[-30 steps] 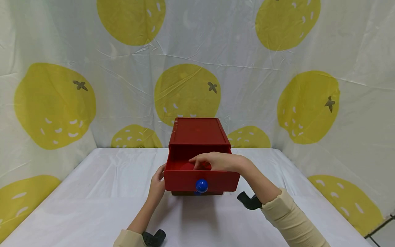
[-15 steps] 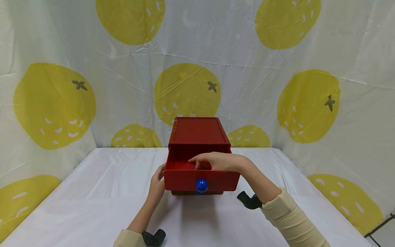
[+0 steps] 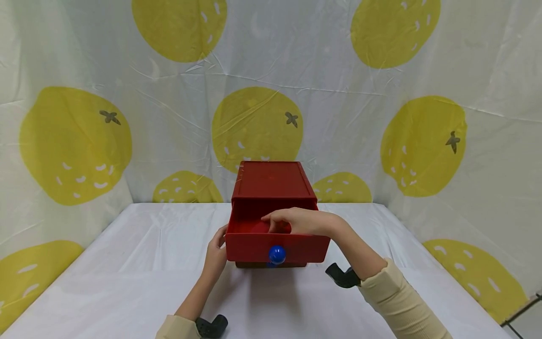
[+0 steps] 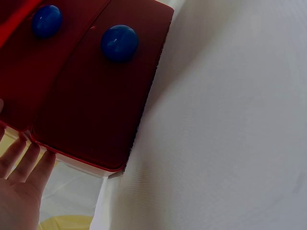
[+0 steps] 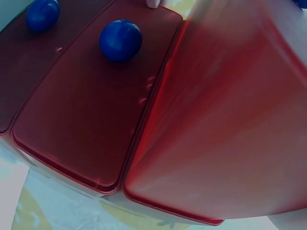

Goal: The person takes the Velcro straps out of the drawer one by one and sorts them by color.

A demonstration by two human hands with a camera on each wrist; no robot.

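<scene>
Head view: little change, work seemingly ongoing. We can't tell right grip's (image 3: 296,221) hold; straight-fingered left grip (image 3: 216,247) touches drawer (image 3: 250,247), nine o'clock.

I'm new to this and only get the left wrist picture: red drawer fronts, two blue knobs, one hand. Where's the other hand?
Observer: The head view shows the right hand bent over the front of an open red drawer, its fingers inside.

Visitor: Ooh, is anything in there with it?

Observer: Yes, a rounded red thing shows beside the fingers in the head view; I can't tell what it is or whether it's held.

Visitor: And are my two knobs the only ones?

Observer: No, the right wrist view has three; the third knob is cut off at its top right corner.
</scene>
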